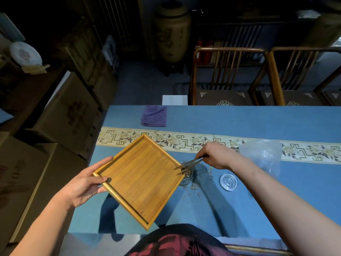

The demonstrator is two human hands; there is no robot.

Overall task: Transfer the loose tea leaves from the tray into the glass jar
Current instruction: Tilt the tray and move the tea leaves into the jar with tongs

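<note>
- 2 hands share the work: the left hand [86, 183] is clamped on the near-left corner of the wooden tray [140, 180], thumb over the rim and fingers under it, so the tray hangs in the air with nothing else supporting it.
- That grip leaves the opposite corner free, and this far-right corner sits right over the mouth of the glass jar [187, 173], which makes the corner act as a spout.
- The right hand [215, 156] is closed around a pair of tweezers [190, 163], pinching them near the top; the 2 tips reach down to the tray corner and the jar opening, a sensible pose for raking stragglers over the edge.
- Tea leaves [185, 171] show as a dark tangle inside the jar, where the bulk of them seems to be; the tray floor looks almost bare, with only faint specks along its grooves.
- Some leaves lie scattered on the blue tablecloth [258, 119] just right of the jar, so the funnel is not perfect.
- The jar's glass lid [228, 182] rests flat on the cloth near the jar, out of the way but within reach for closing.
- My judgement: the transfer is nearly done, with the last bits and the spilled strands left to collect.
</note>
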